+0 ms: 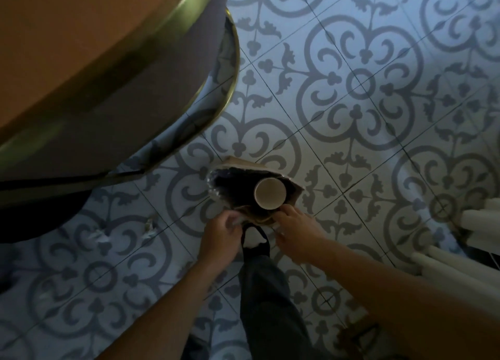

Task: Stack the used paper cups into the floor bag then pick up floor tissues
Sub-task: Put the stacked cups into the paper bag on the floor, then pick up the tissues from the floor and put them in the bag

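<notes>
- Looking down past a round table edge (151,53) at far left onto patterned floor tile (351,62).
- Crumpled tissues (98,236) lie on the floor under the table, left of both hands, well apart from the bag; not yet collected.
- Left hand (220,240) pinches the near lip of the bag, fingers curled on what seems to be paper or liner.
- Brown paper bag (293,194) stands open on the floor, dark liner showing inside.
- Paper cup (270,193) sits in the bag's mouth, upright, opening toward the camera, long axis roughly vertical.
- Right hand (293,231) touches the bag lip just below the cup; fingers loose, cannot tell if gripping.
- Judgement: cup is light, thin-walled, easily crushed; hold the rim or upper wall gently. Tissues are soft, weightless; pinch them up.
</notes>
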### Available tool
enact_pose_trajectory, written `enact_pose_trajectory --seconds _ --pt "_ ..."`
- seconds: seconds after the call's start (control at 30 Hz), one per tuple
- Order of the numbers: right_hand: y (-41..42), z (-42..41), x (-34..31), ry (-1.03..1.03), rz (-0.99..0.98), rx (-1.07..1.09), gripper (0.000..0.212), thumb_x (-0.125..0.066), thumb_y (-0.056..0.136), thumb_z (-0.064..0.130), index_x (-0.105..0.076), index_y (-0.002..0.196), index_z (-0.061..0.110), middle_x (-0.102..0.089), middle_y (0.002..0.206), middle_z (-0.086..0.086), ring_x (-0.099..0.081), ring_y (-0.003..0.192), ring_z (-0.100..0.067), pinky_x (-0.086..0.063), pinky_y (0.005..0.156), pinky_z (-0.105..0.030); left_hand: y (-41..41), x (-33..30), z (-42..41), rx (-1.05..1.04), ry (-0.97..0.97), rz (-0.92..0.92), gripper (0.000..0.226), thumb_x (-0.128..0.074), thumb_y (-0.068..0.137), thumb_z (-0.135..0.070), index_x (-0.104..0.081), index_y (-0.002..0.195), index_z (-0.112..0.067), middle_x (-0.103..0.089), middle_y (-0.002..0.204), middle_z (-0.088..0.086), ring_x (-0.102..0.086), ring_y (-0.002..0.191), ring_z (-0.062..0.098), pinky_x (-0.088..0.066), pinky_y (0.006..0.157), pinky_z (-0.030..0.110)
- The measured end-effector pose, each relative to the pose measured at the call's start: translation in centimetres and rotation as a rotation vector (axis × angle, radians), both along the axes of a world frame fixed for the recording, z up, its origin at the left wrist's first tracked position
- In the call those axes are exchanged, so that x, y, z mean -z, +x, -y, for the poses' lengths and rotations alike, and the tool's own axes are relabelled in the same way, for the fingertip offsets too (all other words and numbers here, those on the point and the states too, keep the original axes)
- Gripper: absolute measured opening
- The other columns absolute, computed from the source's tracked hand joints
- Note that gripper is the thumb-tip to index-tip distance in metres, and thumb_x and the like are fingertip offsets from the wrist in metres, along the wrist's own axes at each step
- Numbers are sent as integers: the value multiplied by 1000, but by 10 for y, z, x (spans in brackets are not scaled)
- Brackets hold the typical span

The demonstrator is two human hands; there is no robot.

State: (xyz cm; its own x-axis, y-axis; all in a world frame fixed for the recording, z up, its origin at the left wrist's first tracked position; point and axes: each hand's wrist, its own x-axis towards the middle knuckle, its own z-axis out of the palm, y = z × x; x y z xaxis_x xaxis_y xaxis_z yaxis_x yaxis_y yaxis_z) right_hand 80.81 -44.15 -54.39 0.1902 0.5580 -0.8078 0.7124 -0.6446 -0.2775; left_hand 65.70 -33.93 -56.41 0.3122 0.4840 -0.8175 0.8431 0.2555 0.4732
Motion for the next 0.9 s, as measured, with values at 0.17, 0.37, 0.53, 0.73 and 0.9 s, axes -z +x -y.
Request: enact_pose_trajectory --seconds 0.17,0.37,0.53,0.73,0.9 --pt "-27 -9 -31 14 74 -69 50 -57 89 30 -43 136 24 -37 142 -3 -41 126 -22 -40 106 -38 -72 -30 -20 -8 39 26 22 -56 95 -16 -62 115 -20 -63 113 -4 -61 104 13 -50 85 25" --pt "-107 -35 -59 10 98 -201 61 -56 89 29 -32 144 22 -25 153 -6 -30 138 -26 -30 112 -42 -180 -61 -35 -112 107 40 22 -55 94 -16 -63 113 -22 -62 110 -8 -60 94 6 -53 76 24" --pt "-197 -58 -68 37 82 -322 62 -52 91 30 -28 146 15 -21 156 -9 -25 141 -29 -29 114 -43 -287 -71 -37 -191 188 36 17 -57 92 -11 -62 100 -26 -63 101 -8 -62 92 9 -50 75 21" --pt "-299 -81 -71 126 87 -444 49 -50 93 27 -37 139 13 -35 144 -7 -42 127 -25 -43 99 -37 -410 -72 -25 -268 226 15 29 -57 91 -10 -58 91 -39 -65 102 -5 -65 95 13 -54 82 30" --pt "-354 -94 -57 195 86 -486 46 -53 91 26 -42 133 14 -43 136 -5 -46 121 -22 -45 98 -35 -475 -63 -12 -275 262 15 17 -55 94 -13 -63 108 -19 -64 106 -4 -61 95 8 -47 75 16"
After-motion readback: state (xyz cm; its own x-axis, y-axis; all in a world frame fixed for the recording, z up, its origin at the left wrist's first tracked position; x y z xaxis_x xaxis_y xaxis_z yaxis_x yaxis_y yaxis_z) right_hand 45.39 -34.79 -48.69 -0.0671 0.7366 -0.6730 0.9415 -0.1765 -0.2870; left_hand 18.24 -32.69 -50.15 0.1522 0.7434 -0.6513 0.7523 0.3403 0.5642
